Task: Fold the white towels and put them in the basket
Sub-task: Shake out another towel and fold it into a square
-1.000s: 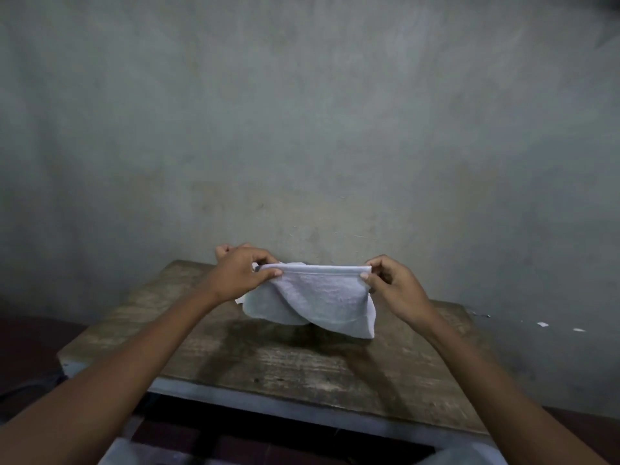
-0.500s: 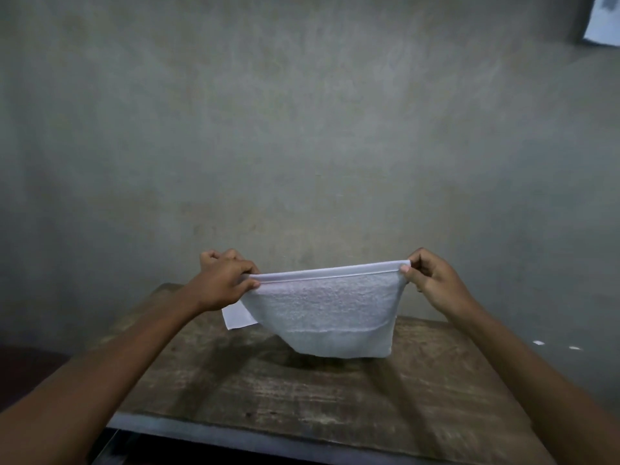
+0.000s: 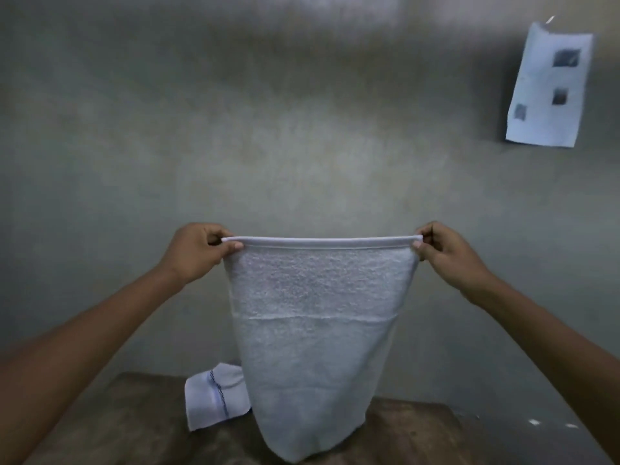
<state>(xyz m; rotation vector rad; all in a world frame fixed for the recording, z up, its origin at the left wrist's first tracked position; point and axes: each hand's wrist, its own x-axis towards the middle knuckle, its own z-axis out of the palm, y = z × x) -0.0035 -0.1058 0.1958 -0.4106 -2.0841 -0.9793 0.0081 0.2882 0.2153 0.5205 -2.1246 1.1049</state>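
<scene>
Both hands are pinching here. The left hand [image 3: 198,253] has thumb and fingers clamped on the top left corner of the white terry-cloth towel [image 3: 315,330], and the right hand [image 3: 446,253] does the same on the top right corner. The hem between them is pulled straight and pretty level. The towel hangs full length in front of the grey plaster wall [image 3: 134,129], with its bottom end down at the worn brown wooden table [image 3: 110,424]; can't tell if it actually touches.

Just left of it on the table lies a smaller white cloth with a dark stitched stripe [image 3: 214,397], partly hidden behind the towel. A sheet of white paper [image 3: 550,85] is stuck on the wall, top right. No basket in view.

Looks like the first fold is about to start. My tip: hold that hem taut, match corner to corner before letting go of anything, and lay it down clear of the striped cloth so they don't tangle.
</scene>
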